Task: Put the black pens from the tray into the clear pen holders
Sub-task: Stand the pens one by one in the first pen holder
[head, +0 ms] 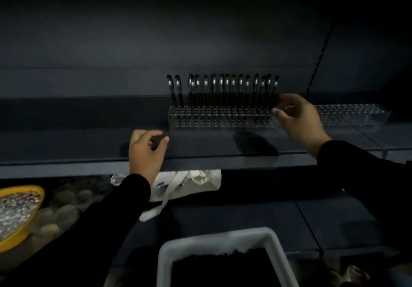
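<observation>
A clear pen holder (223, 119) stands on a dark shelf (78, 146), with several black pens (220, 90) upright in its back row. My right hand (298, 119) is at the holder's right end, its fingertips pinching the lower part of the rightmost pen (275, 86). My left hand (146, 153) rests on the shelf left of the holder with fingers curled; it is too dark to tell whether it holds anything. At the bottom, a grey tray (214, 238) holds a dark mass of black pens (223, 266). A second, empty clear holder (350, 113) lies further right.
Below the shelf edge hangs a white cloth bag (191, 182). A yellow bowl (22, 235) of shiny small pieces sits at the lower left beside some pale rounded objects (64, 206). A lower dark shelf (245, 215) runs behind the tray. The lighting is very dim.
</observation>
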Available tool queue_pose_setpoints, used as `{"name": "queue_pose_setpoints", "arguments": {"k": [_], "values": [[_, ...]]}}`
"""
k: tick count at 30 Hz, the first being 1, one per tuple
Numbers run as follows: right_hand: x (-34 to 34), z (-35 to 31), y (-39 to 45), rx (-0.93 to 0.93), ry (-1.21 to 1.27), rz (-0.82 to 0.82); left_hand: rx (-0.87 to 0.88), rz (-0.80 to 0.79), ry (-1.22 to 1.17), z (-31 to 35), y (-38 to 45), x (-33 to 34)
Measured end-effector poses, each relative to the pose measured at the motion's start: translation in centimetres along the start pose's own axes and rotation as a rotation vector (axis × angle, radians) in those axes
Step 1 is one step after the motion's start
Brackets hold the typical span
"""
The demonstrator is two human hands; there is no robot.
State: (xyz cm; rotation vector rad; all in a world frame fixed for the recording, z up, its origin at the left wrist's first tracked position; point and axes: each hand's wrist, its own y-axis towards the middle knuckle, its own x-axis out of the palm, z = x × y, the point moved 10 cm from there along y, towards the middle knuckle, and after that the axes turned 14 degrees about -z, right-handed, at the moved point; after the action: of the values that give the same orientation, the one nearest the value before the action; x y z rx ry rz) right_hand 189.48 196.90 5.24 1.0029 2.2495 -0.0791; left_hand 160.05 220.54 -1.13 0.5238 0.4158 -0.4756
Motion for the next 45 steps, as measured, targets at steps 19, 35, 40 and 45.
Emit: {"name": "queue_pose_setpoints", "arguments": {"k": [19,35,40,45], "values": [[25.4,14.7,-22.1,0.113,-0.215,-0.776,-0.87,-0.834,0.231,-22.2,-29.7,10.1],[32.0,21.0,-26.6,0.02,-0.756,-1.307,-0.877,-0.742,0.199,-22.0,-29.8,10.2],[29.8,19.1,-25.0,-0.014,-0.552,-1.069,-0.855,-0.729,0.178,-21.4,-29.6,10.2],[27.5,16.6,-23.4,0.059,-0.311,-0.894,-0.88,-0.725,0.125,-21.8,-29.9,10.4]]}}
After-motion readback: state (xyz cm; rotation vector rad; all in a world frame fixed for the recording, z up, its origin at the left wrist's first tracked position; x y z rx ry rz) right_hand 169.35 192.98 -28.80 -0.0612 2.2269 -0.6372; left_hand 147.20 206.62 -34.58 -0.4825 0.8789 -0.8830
